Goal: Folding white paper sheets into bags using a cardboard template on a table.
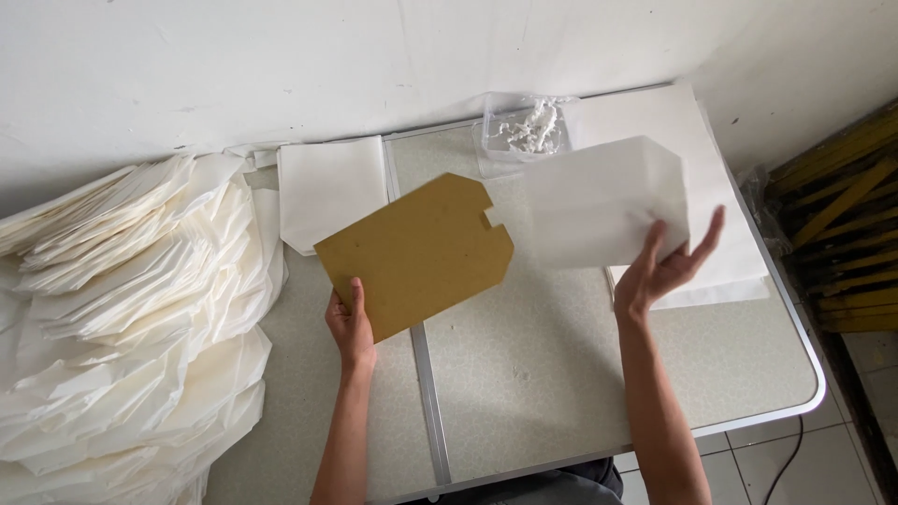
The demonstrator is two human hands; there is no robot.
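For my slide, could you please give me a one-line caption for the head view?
Left hand holds a brown cardboard template; right hand holds a white paper bag above the grey folding table.

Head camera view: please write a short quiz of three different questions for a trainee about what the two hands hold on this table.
1. True or false: the left hand holds the brown cardboard template by its lower corner.
2. Which thing does the right hand hold? A) a folded white paper bag B) scissors C) a roll of tape
3. Fill in: the big pile of finished white bags lies on the ____ side of the table.

Key
1. True.
2. A; the fingers spread behind its right edge.
3. Left; the clear plastic container stands at the far edge.
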